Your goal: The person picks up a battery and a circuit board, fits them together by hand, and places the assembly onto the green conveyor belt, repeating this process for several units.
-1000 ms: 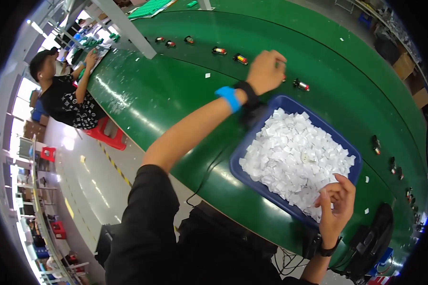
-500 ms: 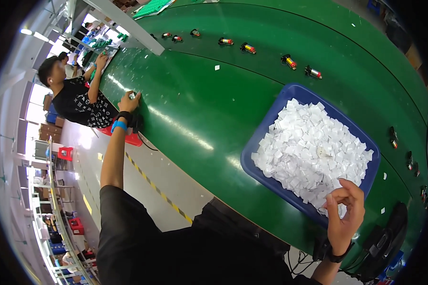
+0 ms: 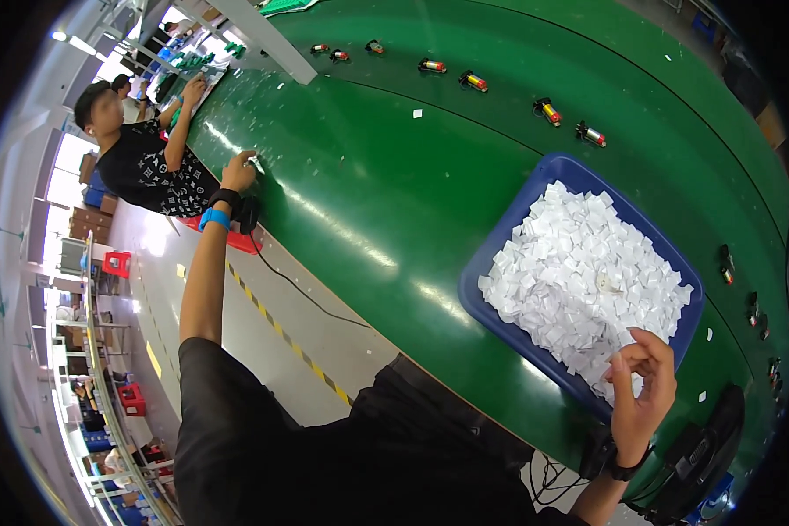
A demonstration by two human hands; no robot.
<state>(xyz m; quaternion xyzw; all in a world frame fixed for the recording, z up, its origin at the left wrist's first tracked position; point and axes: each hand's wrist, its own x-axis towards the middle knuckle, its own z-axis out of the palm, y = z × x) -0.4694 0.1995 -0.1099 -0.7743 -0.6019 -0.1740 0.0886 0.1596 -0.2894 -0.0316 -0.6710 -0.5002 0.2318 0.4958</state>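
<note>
Surface: smooth, glossy green, reflecting light in bright streaks. Tray: blue, plastic in appearance, smooth with a slight sheen. White pieces: paper-like, flat individually, rough as a heap. Silver cylinder: metallic and shiny. Black sleeve: matt cloth, softly creased. Red stool: smooth plastic. Floor: pale, smooth, glossy in patches; exact material indeterminable.

Left hand away from cylinders, now at edge of green table

Anything in the left hand seems too small to tell.
</note>
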